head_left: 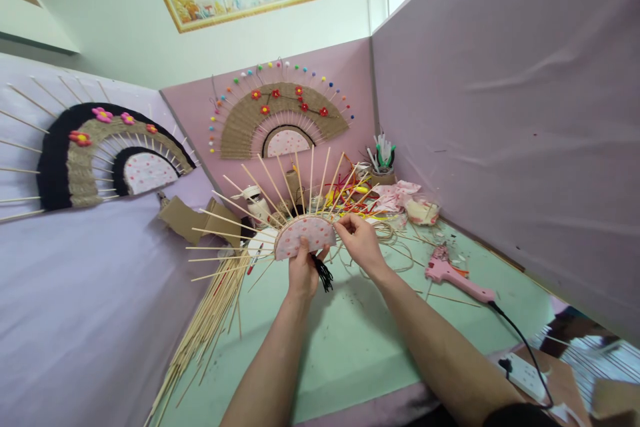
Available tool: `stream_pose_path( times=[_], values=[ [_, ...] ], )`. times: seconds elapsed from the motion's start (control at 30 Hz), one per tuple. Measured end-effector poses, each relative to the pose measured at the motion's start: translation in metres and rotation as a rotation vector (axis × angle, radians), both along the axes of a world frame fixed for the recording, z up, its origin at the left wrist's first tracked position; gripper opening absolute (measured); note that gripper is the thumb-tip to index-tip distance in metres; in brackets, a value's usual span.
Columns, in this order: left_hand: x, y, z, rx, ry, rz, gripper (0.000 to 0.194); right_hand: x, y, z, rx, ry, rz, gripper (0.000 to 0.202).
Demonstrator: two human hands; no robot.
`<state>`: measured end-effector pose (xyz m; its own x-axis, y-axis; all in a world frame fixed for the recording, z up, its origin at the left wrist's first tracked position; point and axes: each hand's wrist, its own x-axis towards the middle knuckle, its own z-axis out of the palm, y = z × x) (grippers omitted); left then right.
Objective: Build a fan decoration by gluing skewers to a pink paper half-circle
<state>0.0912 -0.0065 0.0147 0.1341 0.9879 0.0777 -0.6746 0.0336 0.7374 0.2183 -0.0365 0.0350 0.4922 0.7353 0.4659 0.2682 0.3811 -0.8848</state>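
So the person's got a half-round fan [311, 240] up in front of them, above the pale green table [345, 353], thin sticks fanning out from its curved edge. The left hand [302, 273] is gripping it from below, thumb on the dotted face, with a bunch of black yarn [324, 273] dangling beside the fingers. The right hand [361, 243] has thumb and finger pinched together at the right end of the rim (can't tell what's between them, if anything).

Container-wise: at the back there's a brown pot [383, 177] stuffed with white sticks and something green-handled. Near it sits a clear tub [423, 212] with cream-coloured stuff inside, too blurry to name. Over on the left, behind the fan's sticks, is a jar [257, 207] with a white top, contents unclear. A pink glue gun [457, 278] lies on the right, and a big bundle of loose sticks [210, 320] lies along the left.
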Motion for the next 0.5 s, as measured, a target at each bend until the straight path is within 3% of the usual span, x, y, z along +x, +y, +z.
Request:
stream_pose_path(
  times=[0.5],
  values=[
    [-0.0024, 0.0046, -0.0041, 0.004, -0.065, -0.019, 0.035, -0.005, -0.0007, -0.0049, 0.035, -0.117, -0.021, 0.02]
  ],
)
